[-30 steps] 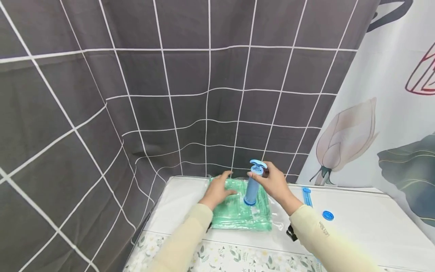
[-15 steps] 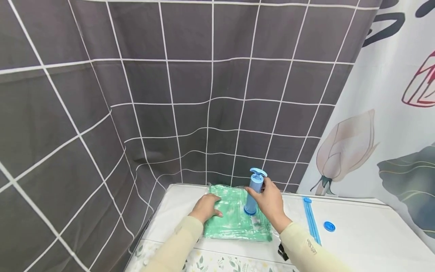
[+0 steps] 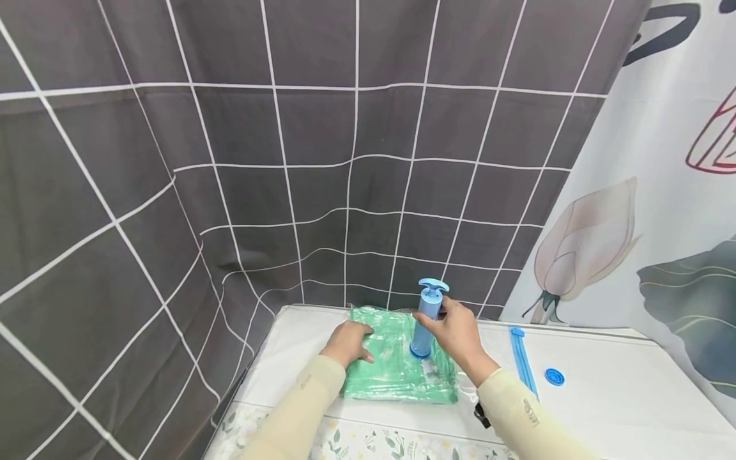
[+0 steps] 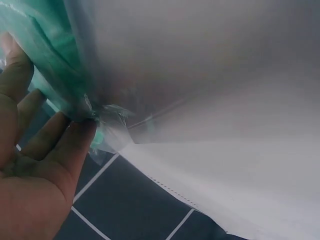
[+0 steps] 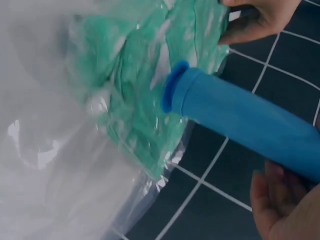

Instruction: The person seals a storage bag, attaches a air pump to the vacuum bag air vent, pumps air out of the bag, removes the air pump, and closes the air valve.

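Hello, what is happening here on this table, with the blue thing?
A person stands a blue hand pump upright on a clear vacuum bag packed with green fabric, on a white table. The right hand holds the pump's barrel, with its base on the bag. The left hand rests on the bag's left side. The pump handle is down. A blue cap and a blue strip lie to the right.
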Available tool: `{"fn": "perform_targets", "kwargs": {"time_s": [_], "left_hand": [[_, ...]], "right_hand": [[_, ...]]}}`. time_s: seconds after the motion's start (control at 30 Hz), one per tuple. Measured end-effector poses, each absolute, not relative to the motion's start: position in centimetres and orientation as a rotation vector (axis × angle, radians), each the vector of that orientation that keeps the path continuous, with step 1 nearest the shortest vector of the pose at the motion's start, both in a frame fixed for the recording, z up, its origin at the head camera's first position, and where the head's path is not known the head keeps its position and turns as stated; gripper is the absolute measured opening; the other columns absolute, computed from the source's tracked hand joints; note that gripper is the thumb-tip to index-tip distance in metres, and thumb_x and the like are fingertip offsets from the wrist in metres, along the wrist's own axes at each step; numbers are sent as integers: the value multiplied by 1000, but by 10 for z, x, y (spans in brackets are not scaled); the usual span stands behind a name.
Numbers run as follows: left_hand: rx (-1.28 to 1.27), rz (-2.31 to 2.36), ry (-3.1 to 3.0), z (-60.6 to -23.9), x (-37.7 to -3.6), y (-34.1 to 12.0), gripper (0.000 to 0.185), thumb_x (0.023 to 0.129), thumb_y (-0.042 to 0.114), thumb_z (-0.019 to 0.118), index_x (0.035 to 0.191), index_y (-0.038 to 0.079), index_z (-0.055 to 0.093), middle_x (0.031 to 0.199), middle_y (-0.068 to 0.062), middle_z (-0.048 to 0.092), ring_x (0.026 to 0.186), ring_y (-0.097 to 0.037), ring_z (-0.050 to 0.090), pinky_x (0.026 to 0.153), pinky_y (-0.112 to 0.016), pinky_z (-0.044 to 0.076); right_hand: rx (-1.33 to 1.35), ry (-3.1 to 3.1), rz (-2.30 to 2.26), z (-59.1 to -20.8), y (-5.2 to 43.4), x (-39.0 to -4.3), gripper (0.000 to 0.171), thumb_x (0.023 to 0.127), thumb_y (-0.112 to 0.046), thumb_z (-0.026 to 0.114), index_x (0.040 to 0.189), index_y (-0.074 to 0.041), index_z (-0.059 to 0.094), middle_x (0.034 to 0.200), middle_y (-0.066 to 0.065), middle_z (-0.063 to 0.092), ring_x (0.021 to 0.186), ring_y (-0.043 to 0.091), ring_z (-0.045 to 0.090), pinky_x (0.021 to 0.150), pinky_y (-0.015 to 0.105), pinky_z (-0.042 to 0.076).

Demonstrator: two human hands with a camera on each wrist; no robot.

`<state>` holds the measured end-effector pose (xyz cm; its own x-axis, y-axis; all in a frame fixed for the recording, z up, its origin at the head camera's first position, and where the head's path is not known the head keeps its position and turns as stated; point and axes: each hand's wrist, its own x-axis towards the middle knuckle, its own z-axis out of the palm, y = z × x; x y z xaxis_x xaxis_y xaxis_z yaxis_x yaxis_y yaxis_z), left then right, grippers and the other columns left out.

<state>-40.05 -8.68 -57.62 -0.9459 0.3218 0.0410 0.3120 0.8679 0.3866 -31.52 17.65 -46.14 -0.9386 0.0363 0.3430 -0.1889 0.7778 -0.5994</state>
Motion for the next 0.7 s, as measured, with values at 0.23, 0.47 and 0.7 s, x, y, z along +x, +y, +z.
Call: {"fn": "perform_targets", "kwargs": {"time_s": [0.23,0.47,0.7], "left_hand": [[449,612,3020,-559,-388,-81,78,66,35,101,137,13,81,143,-10,81,142,-39,72,127,-54,56],[440,498,3022,-574,-400,-72,80,61,38,98,135,11,82,140,-13,82,134,-42,75,123,-55,59],[374,546,2994,-527,-374,-67,77,65,31,97,136,6,81,140,-17,81,137,-45,73,124,-59,57]], "right_hand": [[236,-2748,1124,-459,190,-323,39,103,-26,83,130,1,72,126,25,82,117,43,81,97,57,69],[156,-2790,1281,-463,189,-325,84,101,-35,80,163,5,40,151,35,67,137,52,71,111,64,63],[33,-2700,1036,-453,180,-317,70,98,-50,89,133,3,59,103,17,71,85,26,66,67,34,53]]}}
